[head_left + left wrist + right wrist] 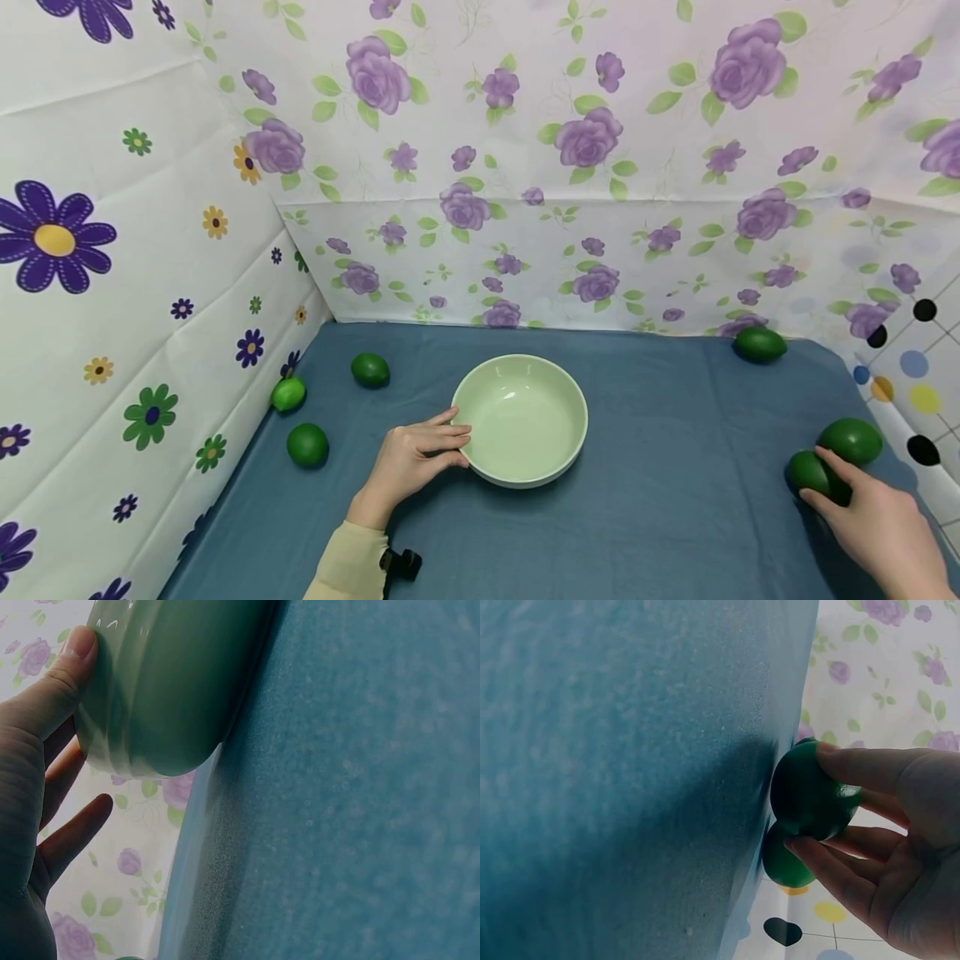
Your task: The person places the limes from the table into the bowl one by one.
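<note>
At the right of the cloth (637,525), the right hand (888,512) pinched a lime (807,473) between thumb and fingers, near a second lime (852,441). The held one looked firm and light, its glossy skin perhaps slippery, so pads set across its fattest part seemed the surest hold (the tapered ends would likely slide away). By the cloth's middle, the left hand (420,450) held the bowl (521,429) at its left rim, thumb outside, fingertips over the edge. Stiff, smooth and possibly breakable, it seemed best gripped there.
</note>
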Available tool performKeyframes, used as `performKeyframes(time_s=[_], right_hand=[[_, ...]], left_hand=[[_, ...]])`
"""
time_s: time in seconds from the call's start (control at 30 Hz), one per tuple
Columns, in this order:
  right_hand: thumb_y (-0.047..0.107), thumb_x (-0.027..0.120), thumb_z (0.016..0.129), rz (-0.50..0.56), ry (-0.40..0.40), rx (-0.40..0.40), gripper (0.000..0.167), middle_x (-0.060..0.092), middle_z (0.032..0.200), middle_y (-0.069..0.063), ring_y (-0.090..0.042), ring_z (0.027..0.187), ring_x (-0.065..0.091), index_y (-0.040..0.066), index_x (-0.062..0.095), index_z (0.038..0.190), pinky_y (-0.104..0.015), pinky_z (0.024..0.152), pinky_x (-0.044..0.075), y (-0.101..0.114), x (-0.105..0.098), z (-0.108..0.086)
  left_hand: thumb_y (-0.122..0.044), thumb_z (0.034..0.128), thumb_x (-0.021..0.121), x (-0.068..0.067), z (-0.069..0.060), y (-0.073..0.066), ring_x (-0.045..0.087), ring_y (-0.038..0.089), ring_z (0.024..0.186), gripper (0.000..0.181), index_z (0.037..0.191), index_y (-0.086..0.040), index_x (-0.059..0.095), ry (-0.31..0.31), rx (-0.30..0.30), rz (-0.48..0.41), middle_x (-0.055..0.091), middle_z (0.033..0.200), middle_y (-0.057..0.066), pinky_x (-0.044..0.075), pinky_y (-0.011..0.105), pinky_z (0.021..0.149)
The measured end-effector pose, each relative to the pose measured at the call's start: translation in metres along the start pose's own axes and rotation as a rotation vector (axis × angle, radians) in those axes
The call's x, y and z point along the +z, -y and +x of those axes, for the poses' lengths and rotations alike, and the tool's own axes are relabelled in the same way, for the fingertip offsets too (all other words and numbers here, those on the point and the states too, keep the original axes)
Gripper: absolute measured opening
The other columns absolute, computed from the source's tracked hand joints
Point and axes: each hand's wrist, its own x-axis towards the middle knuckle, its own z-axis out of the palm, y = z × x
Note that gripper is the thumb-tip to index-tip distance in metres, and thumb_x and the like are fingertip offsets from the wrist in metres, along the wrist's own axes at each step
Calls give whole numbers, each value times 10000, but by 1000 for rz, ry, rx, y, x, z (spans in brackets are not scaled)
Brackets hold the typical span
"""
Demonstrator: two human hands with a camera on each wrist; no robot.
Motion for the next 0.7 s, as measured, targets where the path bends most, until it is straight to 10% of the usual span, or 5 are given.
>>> performKeyframes(time_s=[0.3,0.7], right_hand=[[216,817,960,30,28,-5,813,622,608,-76,-284,539,589,-86,388,1581,-514,527,523,5,-3,-2],[232,782,996,62,3,-9,775,506,554,-81,-255,486,546,-76,390,1590,-451,494,465,12,-4,-7]], left_hand=[[-255,768,957,0,0,1,700,298,1255,382,1118,-130,868,-4,6,2,793,1183,-18,605,302,957],[-260,774,953,0,0,0,699,302,1256,376,1119,-138,868,-2,-4,-6,793,1182,-23,600,299,964]])
